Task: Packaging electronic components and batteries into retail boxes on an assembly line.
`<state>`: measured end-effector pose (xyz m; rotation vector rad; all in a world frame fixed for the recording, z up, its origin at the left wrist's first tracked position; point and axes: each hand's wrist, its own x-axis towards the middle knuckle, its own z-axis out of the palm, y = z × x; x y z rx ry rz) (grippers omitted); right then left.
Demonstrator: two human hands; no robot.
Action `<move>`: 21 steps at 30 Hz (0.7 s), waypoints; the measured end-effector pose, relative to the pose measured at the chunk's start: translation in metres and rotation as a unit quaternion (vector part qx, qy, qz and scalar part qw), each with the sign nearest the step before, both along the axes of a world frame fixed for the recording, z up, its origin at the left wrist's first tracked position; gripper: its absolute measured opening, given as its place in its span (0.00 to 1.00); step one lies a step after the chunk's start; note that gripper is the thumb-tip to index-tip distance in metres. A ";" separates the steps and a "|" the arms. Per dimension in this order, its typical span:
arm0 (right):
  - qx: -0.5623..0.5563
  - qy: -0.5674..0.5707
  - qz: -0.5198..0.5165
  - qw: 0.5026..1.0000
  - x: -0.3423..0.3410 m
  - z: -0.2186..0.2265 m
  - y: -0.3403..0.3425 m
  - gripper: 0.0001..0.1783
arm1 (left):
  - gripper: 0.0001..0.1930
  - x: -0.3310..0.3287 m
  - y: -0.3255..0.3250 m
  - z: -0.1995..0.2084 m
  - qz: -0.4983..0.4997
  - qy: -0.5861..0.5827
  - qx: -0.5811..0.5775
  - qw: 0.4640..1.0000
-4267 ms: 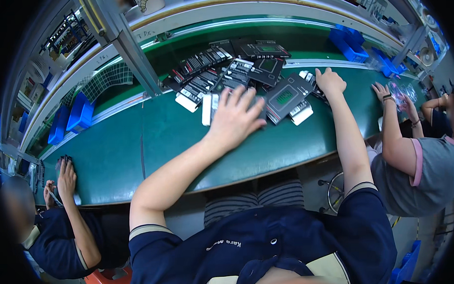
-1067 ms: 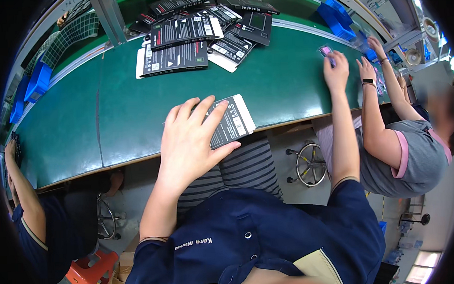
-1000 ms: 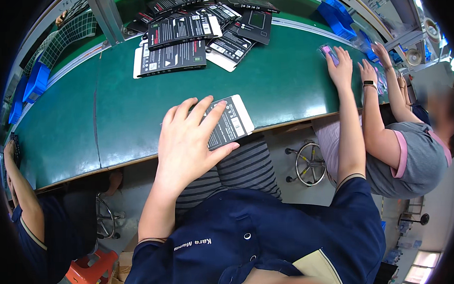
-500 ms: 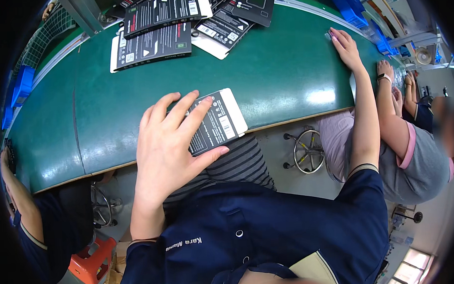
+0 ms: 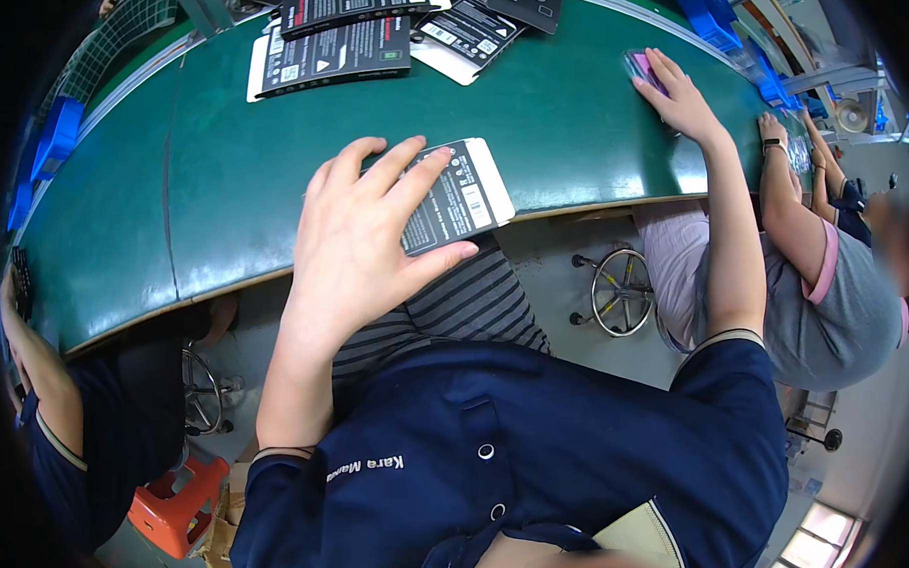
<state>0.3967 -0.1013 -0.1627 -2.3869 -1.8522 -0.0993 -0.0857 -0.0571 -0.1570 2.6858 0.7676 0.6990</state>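
Observation:
My left hand [image 5: 361,232] lies over a small black cardboard box [image 5: 453,197] at the near edge of the green table. Its fingers reach across the printed face and the thumb lies along the near side, gripping the box. A white end flap [image 5: 491,178] sticks out at the box's right. Out to the right, my right hand [image 5: 680,104] has its fingers on a small flat item in clear plastic with a pink part [image 5: 649,72]. The fingers cover much of that item, and I cannot make out its kind.
Several black boxes with white flaps [image 5: 351,52] lie piled on the far side of the green table [image 5: 569,130]. Blue bins [image 5: 703,13] line the far rim. Co-workers sit at both sides; one person's hand [image 5: 773,130] is at the right. Below stands an orange stool [image 5: 177,504].
The view has shifted, so the table and pile sit higher. My right hand has come left and nearer, and more of the pink item shows. My left hand keeps its grip on the box.

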 end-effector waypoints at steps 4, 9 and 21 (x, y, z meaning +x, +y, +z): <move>0.042 0.152 0.159 0.974 -0.066 -0.001 -0.014 0.32 | 0.37 -0.001 0.001 -0.001 -0.001 -0.010 0.001 1.000; 0.032 0.100 0.170 0.980 -0.158 0.003 -0.030 0.33 | 0.36 0.002 0.004 0.000 -0.012 -0.024 0.005 1.000; 0.107 0.077 0.179 0.975 -0.176 0.001 -0.031 0.32 | 0.37 0.013 0.023 -0.005 -0.029 -0.020 0.036 0.999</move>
